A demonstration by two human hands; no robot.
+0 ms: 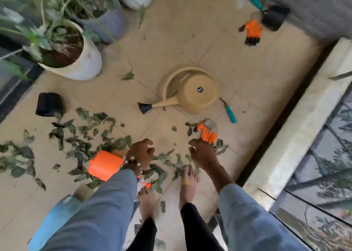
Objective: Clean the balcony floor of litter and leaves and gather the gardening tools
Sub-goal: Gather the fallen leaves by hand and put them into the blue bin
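You are bending over the balcony floor [238, 64], reaching for the nearer orange glove [208, 131]; your right hand [202, 153] is hanging just short of its cuff, grip loose and holding nothing; your left hand [142, 153] is hovering with fingers curled, apparently empty, beside an orange roll [104, 165]. Pinch the glove at the cuff, lifting it free of the leaves [80, 140] around it; the watering can [192, 93] is lying tipped beyond, the second glove [251, 32] well apart.
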